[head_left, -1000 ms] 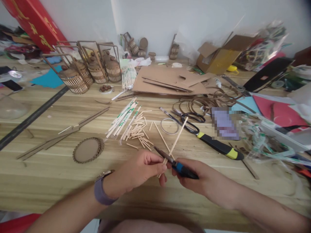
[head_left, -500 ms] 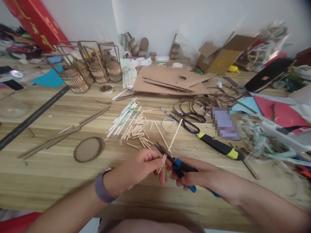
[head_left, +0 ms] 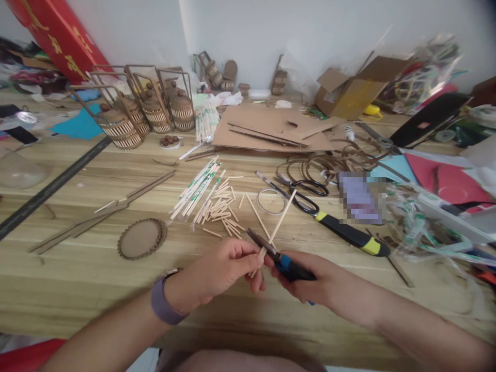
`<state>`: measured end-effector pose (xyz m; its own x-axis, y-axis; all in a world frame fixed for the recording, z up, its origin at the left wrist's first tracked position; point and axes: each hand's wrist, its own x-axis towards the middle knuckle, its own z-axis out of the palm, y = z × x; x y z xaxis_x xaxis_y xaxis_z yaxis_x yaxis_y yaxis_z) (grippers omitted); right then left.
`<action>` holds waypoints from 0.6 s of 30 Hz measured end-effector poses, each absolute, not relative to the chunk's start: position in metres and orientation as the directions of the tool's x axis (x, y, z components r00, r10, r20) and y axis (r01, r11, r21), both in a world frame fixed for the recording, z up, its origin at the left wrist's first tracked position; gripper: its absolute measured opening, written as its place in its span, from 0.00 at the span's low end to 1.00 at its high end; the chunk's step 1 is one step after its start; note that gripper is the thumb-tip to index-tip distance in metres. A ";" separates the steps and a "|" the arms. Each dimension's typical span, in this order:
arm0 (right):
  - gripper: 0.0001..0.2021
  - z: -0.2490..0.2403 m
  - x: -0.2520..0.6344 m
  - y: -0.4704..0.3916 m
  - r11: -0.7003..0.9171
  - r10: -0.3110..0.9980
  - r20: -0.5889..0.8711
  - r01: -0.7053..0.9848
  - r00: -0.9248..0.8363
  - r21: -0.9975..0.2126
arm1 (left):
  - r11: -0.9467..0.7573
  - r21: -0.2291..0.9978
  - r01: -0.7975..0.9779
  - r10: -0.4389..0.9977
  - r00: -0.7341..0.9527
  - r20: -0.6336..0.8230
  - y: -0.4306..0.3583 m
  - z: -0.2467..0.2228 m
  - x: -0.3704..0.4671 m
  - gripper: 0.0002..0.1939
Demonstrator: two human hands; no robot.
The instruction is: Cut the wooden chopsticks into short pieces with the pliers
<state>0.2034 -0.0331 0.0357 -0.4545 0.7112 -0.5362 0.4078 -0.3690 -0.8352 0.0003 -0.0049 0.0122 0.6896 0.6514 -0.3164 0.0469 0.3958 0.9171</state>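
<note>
My left hand (head_left: 236,262) is closed, with thumb and fingers pinching a thin wooden stick (head_left: 283,217) near its lower end. The stick slants up to the right, and a short stick end seems to lie beside it in the fingers. My right hand (head_left: 310,276) is wrapped round blue-and-black-handled pliers (head_left: 285,262). Their dark jaws lie across the stick just above my left fingertips and look closed on it. Short cut sticks (head_left: 220,209) are heaped beyond my hands, next to long paper-wrapped sticks (head_left: 197,186).
Black-handled scissors (head_left: 306,194), a utility knife (head_left: 352,235) and a tape ring (head_left: 271,200) lie to the right. A round cardboard disc (head_left: 141,238) and cardboard strips (head_left: 127,202) are on the left. Small lidded baskets (head_left: 158,116) and a cardboard sheet (head_left: 267,126) stand behind.
My right hand has squeezed the plier handles together, and the jaws have come closer around the stick. The stick's upper end has tipped slightly to the right.
</note>
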 end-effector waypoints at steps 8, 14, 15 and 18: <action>0.08 0.032 0.204 -0.032 -0.261 0.770 -0.437 0.396 -0.465 -0.880 | 0.338 0.941 0.034 0.686 0.675 -0.271 -0.002 0.012 0.000 0.16; 0.08 0.038 0.210 -0.030 -0.160 0.865 -0.337 0.431 -0.373 -0.888 | 0.183 0.983 -0.007 0.843 0.516 -0.153 0.007 0.016 -0.007 0.12; 0.07 0.037 0.211 -0.029 -0.081 0.905 -0.273 0.499 -0.325 -0.863 | 0.154 0.987 0.039 0.858 0.490 -0.153 0.008 0.016 -0.008 0.12; 0.05 0.031 0.212 -0.024 0.243 0.962 0.083 0.677 -0.260 -0.695 | 0.039 0.951 0.307 0.844 0.499 -0.196 0.008 0.016 -0.009 0.13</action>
<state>0.2117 -0.0241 0.0310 -0.2599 0.9621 0.0829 0.6772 0.2428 -0.6945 -0.0088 0.0081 0.0155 0.4995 0.8439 -0.1961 0.3070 0.0393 0.9509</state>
